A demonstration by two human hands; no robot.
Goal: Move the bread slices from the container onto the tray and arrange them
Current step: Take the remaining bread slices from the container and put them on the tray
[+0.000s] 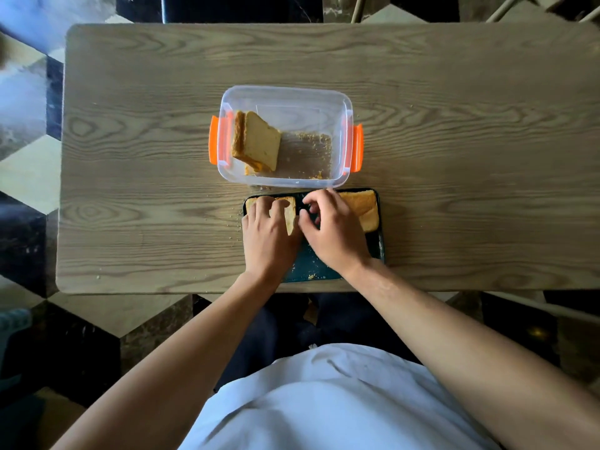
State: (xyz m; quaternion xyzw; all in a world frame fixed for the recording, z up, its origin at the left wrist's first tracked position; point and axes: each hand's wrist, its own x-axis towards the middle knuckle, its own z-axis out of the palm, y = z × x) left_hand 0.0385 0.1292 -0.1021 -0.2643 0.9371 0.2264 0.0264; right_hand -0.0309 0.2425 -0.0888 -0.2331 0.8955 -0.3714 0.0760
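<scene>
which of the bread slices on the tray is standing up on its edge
The slice under the left hand, at the tray's left end. It stands tilted on edge; the slices at the right end lie flat.

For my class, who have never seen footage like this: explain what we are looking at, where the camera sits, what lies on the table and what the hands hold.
There is one picture, taken by a camera worn on a person's head, looking down over their shirt and forearms. No machine is involved, only two bare hands. On the wooden table stands a clear plastic container with orange clips; a few bread slices lean at its left end, with crumbs beside them. Nearer the person lies a dark tray. The left hand rests on bread at the tray's left and tilts up a slice. The right hand hovers beside it, fingers curled, seemingly holding nothing. Another bread piece lies at the tray's right.
</scene>
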